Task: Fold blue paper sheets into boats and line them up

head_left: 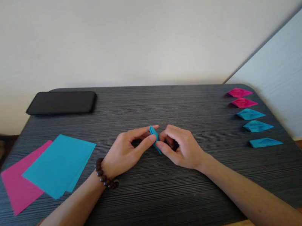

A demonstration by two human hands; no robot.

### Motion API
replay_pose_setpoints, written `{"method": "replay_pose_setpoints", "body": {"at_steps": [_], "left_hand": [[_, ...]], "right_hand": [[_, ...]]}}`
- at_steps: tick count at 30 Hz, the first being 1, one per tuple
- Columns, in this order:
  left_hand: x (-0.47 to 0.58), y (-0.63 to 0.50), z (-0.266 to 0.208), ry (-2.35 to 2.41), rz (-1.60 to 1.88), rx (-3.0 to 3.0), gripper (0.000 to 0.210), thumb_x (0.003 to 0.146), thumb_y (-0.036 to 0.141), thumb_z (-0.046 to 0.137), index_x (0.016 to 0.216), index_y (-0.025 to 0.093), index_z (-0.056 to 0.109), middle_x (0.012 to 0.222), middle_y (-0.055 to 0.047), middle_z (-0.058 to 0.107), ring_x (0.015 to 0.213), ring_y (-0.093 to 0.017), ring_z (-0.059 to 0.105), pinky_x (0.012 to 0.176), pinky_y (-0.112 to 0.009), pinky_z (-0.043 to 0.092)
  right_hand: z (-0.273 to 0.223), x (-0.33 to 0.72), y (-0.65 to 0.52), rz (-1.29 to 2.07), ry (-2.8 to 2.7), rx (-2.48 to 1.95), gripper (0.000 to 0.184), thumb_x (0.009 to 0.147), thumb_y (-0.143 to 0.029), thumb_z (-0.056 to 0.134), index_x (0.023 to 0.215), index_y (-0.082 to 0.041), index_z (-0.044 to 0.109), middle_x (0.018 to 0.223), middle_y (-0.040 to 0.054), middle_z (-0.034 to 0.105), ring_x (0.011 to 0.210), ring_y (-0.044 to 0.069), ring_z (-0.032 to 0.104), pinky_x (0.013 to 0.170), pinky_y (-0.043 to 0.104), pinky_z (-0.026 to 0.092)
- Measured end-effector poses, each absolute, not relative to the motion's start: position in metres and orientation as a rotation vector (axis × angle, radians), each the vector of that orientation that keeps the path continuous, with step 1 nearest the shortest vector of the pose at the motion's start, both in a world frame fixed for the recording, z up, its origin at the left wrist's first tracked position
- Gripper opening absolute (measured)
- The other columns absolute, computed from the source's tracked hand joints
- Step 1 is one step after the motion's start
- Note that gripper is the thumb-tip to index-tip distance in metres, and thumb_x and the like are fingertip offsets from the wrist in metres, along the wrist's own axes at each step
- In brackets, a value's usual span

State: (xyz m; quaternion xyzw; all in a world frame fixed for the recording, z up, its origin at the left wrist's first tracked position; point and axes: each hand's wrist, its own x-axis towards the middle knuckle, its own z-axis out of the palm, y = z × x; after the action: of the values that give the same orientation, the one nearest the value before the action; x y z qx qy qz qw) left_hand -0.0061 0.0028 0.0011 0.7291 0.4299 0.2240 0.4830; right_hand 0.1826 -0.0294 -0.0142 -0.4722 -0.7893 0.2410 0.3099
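Note:
A narrow folded piece of blue paper (154, 131) is held between both hands above the middle of the table. My left hand (126, 149) pinches its upper part between thumb and fingers; a dark beaded bracelet circles that wrist. Thumb and curled fingers of my right hand (180, 144) grip the lower part from the other side. Part of the folded paper is hidden behind the fingertips.
Flat blue sheets (59, 165) overlap a pink sheet (21, 179) at the left. A black tray-like object (61, 102) lies at the back left. Along the right edge, pink folded papers (244, 103) and blue folded papers (257, 126) form a column on the dark table (182, 199).

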Motion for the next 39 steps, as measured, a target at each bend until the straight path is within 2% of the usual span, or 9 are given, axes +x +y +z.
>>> {"method": "replay_pose_setpoints", "body": {"at_steps": [6, 16, 20, 25, 31, 33, 37, 39], "left_hand": [[-0.006, 0.003, 0.001, 1.072, 0.538, 1.802, 0.033, 0.086, 0.041, 0.049, 0.107, 0.02, 0.064, 0.097, -0.001, 0.069, 0.102, -0.02, 0.059, 0.09, -0.028, 0.044], [-0.007, 0.004, 0.002, 1.031, 0.577, 1.802, 0.033, 0.086, 0.038, 0.05, 0.111, 0.02, 0.063, 0.109, -0.002, 0.067, 0.104, -0.021, 0.059, 0.092, -0.031, 0.045], [-0.007, 0.003, 0.0, 1.074, 0.583, 1.862, 0.035, 0.087, 0.037, 0.049, 0.116, 0.021, 0.06, 0.098, -0.002, 0.07, 0.098, -0.02, 0.062, 0.087, -0.031, 0.048], [-0.002, -0.004, -0.006, 1.127, 0.709, 2.059, 0.034, 0.084, 0.03, 0.053, 0.115, 0.019, 0.061, 0.104, -0.004, 0.068, 0.093, -0.018, 0.063, 0.086, -0.029, 0.047], [0.0, -0.007, -0.008, 1.178, 0.855, 2.321, 0.033, 0.083, 0.025, 0.054, 0.115, 0.02, 0.06, 0.098, -0.006, 0.064, 0.089, -0.018, 0.059, 0.084, -0.033, 0.047], [0.0, -0.007, -0.006, 1.238, 0.924, 2.373, 0.031, 0.081, 0.026, 0.056, 0.111, 0.019, 0.059, 0.098, -0.007, 0.061, 0.091, -0.019, 0.057, 0.084, -0.035, 0.047], [0.001, -0.008, -0.006, 1.28, 0.896, 2.409, 0.011, 0.081, 0.025, 0.055, 0.087, 0.017, 0.057, 0.076, -0.003, 0.059, 0.074, -0.016, 0.056, 0.072, -0.031, 0.048], [0.001, -0.009, -0.008, 1.258, 0.851, 2.429, 0.01, 0.081, 0.023, 0.052, 0.088, 0.017, 0.057, 0.075, -0.002, 0.06, 0.072, -0.016, 0.057, 0.07, -0.03, 0.048]], "right_hand": [[-0.015, 0.183, -0.028, 0.682, -2.096, -1.256, 0.018, 0.086, -0.03, 0.049, 0.074, -0.017, 0.052, 0.063, -0.0023, 0.046, 0.057, 0.01, 0.042, 0.058, 0.025, 0.034], [-0.014, 0.185, -0.027, 0.671, -2.14, -1.213, 0.019, 0.088, -0.03, 0.045, 0.076, -0.017, 0.054, 0.066, -0.001, 0.052, 0.059, 0.011, 0.046, 0.061, 0.026, 0.036], [-0.014, 0.183, -0.029, 0.513, -2.226, -1.234, 0.021, 0.088, -0.025, 0.042, 0.073, -0.017, 0.054, 0.064, -0.0002, 0.054, 0.059, 0.011, 0.046, 0.062, 0.026, 0.036], [-0.015, 0.175, -0.034, 0.145, -2.32, -1.353, 0.021, 0.084, -0.019, 0.045, 0.065, -0.017, 0.053, 0.058, -0.0008, 0.053, 0.051, 0.011, 0.042, 0.057, 0.027, 0.032], [-0.017, 0.172, -0.035, 0.177, -2.254, -1.428, 0.022, 0.084, -0.02, 0.044, 0.064, -0.017, 0.053, 0.056, -0.0016, 0.052, 0.05, 0.01, 0.045, 0.055, 0.025, 0.033], [-0.017, 0.172, -0.035, 0.236, -2.217, -1.412, 0.022, 0.085, -0.02, 0.044, 0.064, -0.017, 0.053, 0.057, -0.0016, 0.052, 0.05, 0.009, 0.046, 0.054, 0.023, 0.035], [-0.016, 0.171, -0.035, 0.343, -2.151, -1.368, 0.021, 0.084, -0.02, 0.044, 0.065, -0.017, 0.053, 0.056, -0.0021, 0.051, 0.049, 0.009, 0.045, 0.053, 0.022, 0.036], [-0.016, 0.171, -0.035, 0.372, -2.131, -1.344, 0.02, 0.083, -0.019, 0.045, 0.066, -0.017, 0.053, 0.056, -0.0023, 0.051, 0.049, 0.008, 0.045, 0.053, 0.022, 0.036]]}}
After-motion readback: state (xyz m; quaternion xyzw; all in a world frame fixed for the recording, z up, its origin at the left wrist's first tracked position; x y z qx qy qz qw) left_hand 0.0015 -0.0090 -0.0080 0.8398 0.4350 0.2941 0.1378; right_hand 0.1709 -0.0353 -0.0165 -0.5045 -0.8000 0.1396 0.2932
